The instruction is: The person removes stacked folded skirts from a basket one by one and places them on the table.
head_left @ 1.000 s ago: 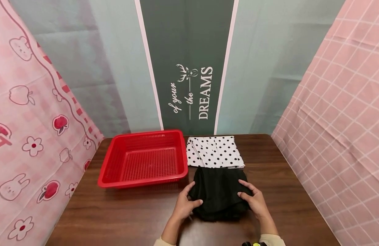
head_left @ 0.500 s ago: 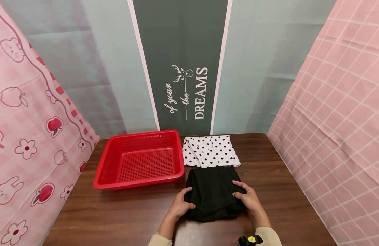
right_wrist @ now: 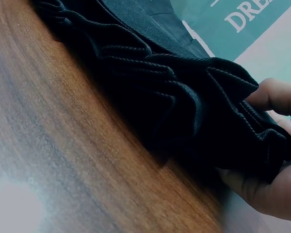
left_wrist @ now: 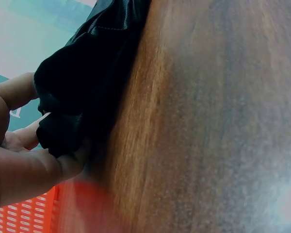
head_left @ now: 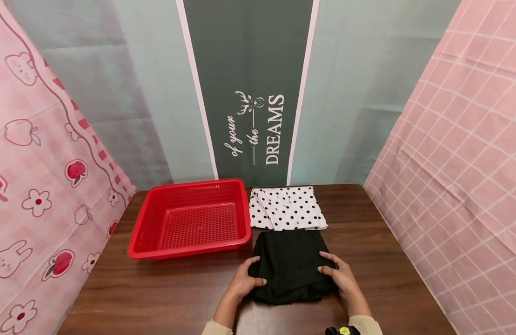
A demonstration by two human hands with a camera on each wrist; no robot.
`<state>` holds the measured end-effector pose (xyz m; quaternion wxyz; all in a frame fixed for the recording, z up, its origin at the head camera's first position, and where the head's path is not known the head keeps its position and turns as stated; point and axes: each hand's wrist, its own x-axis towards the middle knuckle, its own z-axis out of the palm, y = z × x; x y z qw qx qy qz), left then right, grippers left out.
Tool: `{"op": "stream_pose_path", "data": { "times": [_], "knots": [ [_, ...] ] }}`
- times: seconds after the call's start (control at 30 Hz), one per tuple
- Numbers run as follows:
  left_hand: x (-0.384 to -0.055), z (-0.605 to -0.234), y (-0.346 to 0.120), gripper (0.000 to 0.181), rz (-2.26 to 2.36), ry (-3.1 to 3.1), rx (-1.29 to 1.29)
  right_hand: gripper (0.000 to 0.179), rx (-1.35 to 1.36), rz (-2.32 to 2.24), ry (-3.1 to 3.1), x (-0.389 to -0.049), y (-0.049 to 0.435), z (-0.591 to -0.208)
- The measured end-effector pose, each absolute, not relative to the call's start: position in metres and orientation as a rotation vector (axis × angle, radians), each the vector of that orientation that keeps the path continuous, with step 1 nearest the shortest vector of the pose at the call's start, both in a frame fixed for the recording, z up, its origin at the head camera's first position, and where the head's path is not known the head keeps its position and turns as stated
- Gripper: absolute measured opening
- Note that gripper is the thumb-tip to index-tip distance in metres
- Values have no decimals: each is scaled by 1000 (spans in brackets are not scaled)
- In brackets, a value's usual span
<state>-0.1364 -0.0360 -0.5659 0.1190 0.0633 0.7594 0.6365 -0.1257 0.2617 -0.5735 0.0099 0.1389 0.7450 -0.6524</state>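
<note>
A folded black cloth [head_left: 293, 260] lies on the brown table, creased on top. My left hand [head_left: 243, 279] grips its left side, thumb over the top and fingers round the edge. On the opposite side my right hand [head_left: 343, 277] holds the cloth the same way. The left wrist view shows the left hand [left_wrist: 19, 155] pinching the bunched side of the black fabric [left_wrist: 87, 77]. Stacked, stitched hems of the cloth [right_wrist: 179, 97] show in the right wrist view, between the thumb and fingers of the right hand [right_wrist: 281, 189].
A white cloth with black dots [head_left: 287, 209] lies folded flat just behind the black one. To the left stands a red perforated plastic basket [head_left: 188, 252] with nothing in it. Printed curtains [head_left: 157, 93] surround the wooden table [head_left: 157, 298] at the back and sides.
The head view has shifted slightly. Both hands keep their hold on the black cloth, which stays in front of the dotted one.
</note>
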Motion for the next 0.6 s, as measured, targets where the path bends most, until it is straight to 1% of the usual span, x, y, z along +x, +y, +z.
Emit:
{"op": "stream_pose_path", "data": {
  "times": [0.3,0.37,0.5,0.6],
  "knots": [
    [-138,-567,-34,64,1915,2173,186,51,462,-2020,2335,-127,264,-569],
    [-135,-562,-39,62,1916,2166,188,49,444,-1920,2435,-124,264,-562],
    [-127,-545,-55,59,1935,2168,195,41,318,-1668,2722,-118,263,-541],
    [-123,-532,-66,57,1955,2167,210,38,243,-1602,2839,-118,263,-528]
  ]
}}
